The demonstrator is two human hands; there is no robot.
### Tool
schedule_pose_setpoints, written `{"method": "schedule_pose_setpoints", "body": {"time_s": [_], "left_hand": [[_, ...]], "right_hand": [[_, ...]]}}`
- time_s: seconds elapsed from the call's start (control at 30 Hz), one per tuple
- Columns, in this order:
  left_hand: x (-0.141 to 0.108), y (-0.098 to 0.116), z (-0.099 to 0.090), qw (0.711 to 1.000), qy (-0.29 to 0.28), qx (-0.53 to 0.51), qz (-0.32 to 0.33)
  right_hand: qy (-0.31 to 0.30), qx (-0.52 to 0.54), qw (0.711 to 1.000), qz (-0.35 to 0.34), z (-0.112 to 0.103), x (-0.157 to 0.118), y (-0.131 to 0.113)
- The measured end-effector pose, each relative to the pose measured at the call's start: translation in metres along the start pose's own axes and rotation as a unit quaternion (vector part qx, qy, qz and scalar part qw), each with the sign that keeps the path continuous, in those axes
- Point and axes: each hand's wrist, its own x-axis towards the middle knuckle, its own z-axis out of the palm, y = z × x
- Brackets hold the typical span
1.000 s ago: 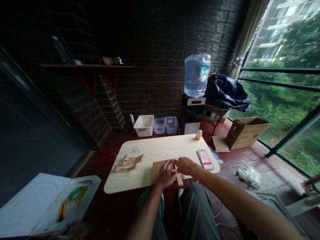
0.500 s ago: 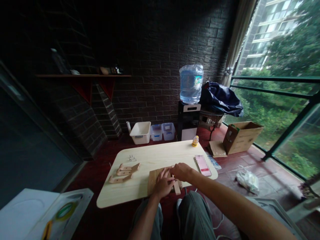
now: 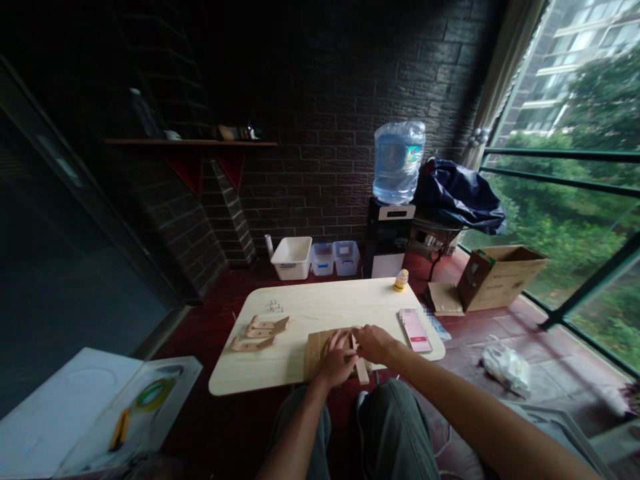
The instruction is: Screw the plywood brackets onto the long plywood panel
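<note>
The wooden strip (image 3: 363,371) lies over the right part of the cardboard piece (image 3: 314,353) at the near edge of the surface (image 3: 295,293). Its long axis runs from far to near, slanting a little: the near end points toward the person and slightly right, jutting past the cardboard piece, while the far end is partly covered by fingers. The left hand (image 3: 337,360) lies palm down on the cardboard piece, fingers extended forward and only slightly parted, its thumb side close to the strip; it does not close around anything visible. The right hand (image 3: 373,343) is curled, knuckles up, against the strip's far part; its fingertips are hidden, so whether they pinch anything cannot be told. Left of the cardboard piece are the bent wooden brackets (image 3: 269,327), their long axes running roughly left to right, with small metal screws (image 3: 275,307) beyond them. Right of the cardboard piece lies a phone (image 3: 415,331); farther back stands a yellow-based bottle (image 3: 401,281).
</note>
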Motion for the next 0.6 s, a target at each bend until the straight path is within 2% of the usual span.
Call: {"method": "schedule_pose_setpoints", "body": {"time_s": [0.17,0.33,0.6], "left_hand": [[0.000,0.001,0.000,1.000,0.002,0.001,-0.001],[0.000,0.002,0.002,1.000,0.003,0.005,0.003],[0.001,-0.001,0.002,1.000,0.000,0.005,0.006]], "right_hand": [[-0.021,-0.060,0.997,-0.037,-0.007,-0.002,0.000],[0.009,-0.060,0.996,-0.062,0.003,-0.001,0.002],[-0.005,-0.040,0.999,-0.017,0.012,0.008,-0.003]]}}
